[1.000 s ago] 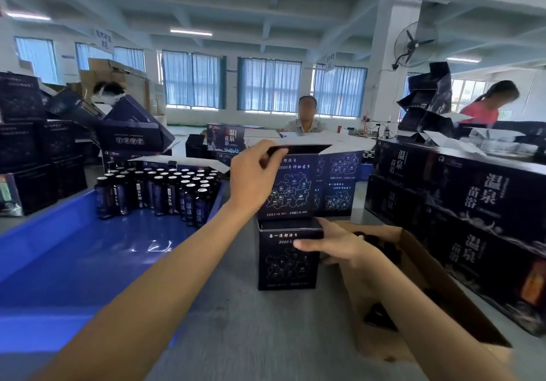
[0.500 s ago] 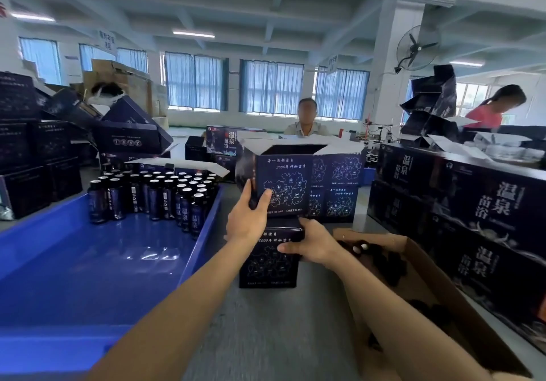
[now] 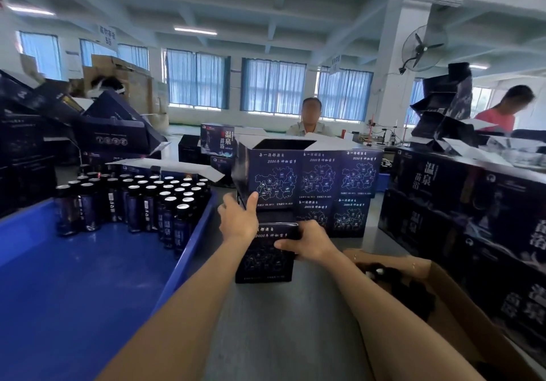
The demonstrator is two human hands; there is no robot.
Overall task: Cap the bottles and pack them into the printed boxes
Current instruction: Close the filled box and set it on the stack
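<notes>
Frame centre: our left grip (image 3: 237,221) pinches the lower corner of the open printed box (image 3: 274,174); our right grip (image 3: 310,241) clasps the closed box (image 3: 266,262) on the table (image 3: 280,336). In our judgement, we should set the open box down squarely, flaps clear. Bottles (image 3: 141,200) stand centre-left.

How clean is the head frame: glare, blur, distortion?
Head view: even ceiling tube light, blue-curtained windows bright but not blown out; glints on the shiny caps of the dark bottles; wide-angle lean in the white pillar; print on the open dark printed box in the left hand mostly legible, frame edges soft.
</notes>
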